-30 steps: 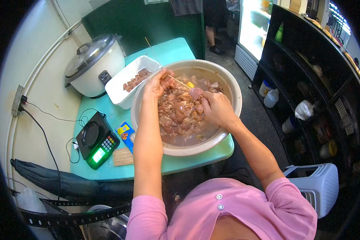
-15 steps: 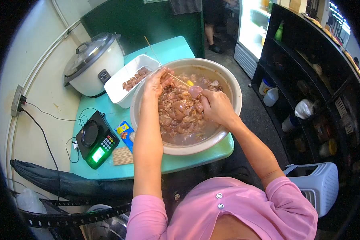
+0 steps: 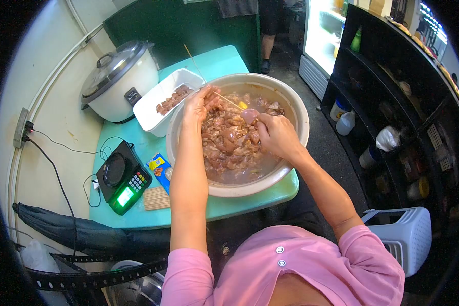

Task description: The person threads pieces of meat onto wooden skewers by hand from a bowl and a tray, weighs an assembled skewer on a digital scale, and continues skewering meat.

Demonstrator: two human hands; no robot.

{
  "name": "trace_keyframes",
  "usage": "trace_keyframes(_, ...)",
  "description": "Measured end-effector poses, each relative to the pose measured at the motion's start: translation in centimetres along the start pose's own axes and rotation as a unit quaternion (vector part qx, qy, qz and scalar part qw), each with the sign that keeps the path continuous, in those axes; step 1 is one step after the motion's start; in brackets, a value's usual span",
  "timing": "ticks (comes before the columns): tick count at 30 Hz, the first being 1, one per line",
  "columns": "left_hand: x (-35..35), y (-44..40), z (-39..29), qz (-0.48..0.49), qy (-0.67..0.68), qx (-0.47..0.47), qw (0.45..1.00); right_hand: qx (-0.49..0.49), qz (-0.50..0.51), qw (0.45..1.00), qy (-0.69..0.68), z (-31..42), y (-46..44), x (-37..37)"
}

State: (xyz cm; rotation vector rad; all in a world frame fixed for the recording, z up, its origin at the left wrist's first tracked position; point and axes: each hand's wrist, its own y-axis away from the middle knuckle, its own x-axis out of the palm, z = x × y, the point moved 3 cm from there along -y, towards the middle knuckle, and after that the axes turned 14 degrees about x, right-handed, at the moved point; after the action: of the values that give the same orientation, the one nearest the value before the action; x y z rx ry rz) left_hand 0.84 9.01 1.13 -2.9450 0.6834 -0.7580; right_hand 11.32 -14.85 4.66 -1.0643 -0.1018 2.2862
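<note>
a wooden skewer (image 3: 228,101) is gripped by the left hand (image 3: 203,103), raw meat (image 3: 249,116) by the right hand (image 3: 279,136), which could be pricked if meat slips.

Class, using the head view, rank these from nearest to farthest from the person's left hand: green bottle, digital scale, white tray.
Nearest to the left hand first:
1. White tray: immediately to its left.
2. Digital scale: farther left, closer to the person's body.
3. Green bottle: far off to the right, on the dark shelf.
</note>
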Motion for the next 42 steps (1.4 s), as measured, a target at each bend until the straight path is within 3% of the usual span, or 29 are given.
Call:
trace_keyframes(31,0.0,-0.1,0.2,0.014,-0.013,-0.001,1.0,0.01,0.018,1.0,-0.014,0.1,0.0,-0.1)
trace_keyframes(42,-0.5,-0.8,1.1,-0.003,0.036,-0.06,0.998,-0.016,-0.019,1.0,-0.004,-0.3,0.0,0.0)
